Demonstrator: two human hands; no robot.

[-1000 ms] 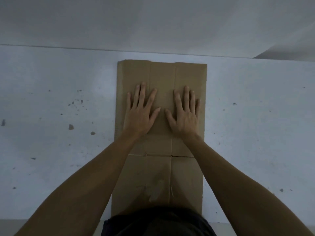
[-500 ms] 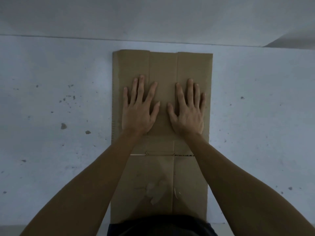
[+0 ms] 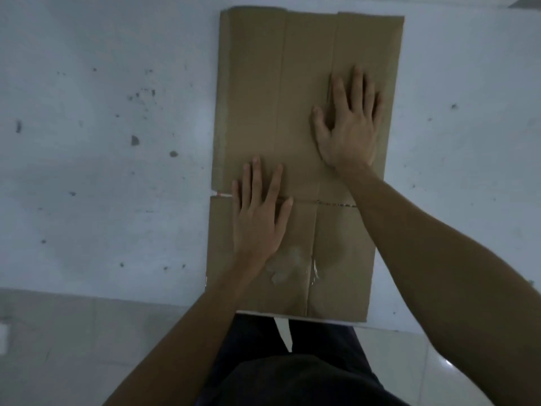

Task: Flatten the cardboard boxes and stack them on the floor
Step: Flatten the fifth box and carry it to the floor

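Note:
A flattened brown cardboard box (image 3: pixel 257 83) lies long-ways on a white speckled surface (image 3: pixel 102 171), its flaps spread flat and tape residue near its near end. My left hand (image 3: pixel 259 218) presses palm-down on the box's left middle, across the fold line, fingers spread. My right hand (image 3: pixel 348 127) presses flat on the right side farther up, fingers apart. Neither hand grips anything.
The white surface ends in a near edge (image 3: pixel 87 295); below it is pale tiled floor (image 3: pixel 73 347). My dark trousers (image 3: pixel 292 376) fill the bottom centre. Small dark specks dot the surface left of the box.
My left hand has slid back toward me down the box, from beside the right hand to the fold line. The view has tilted down, bringing the box's near end and floor into sight.

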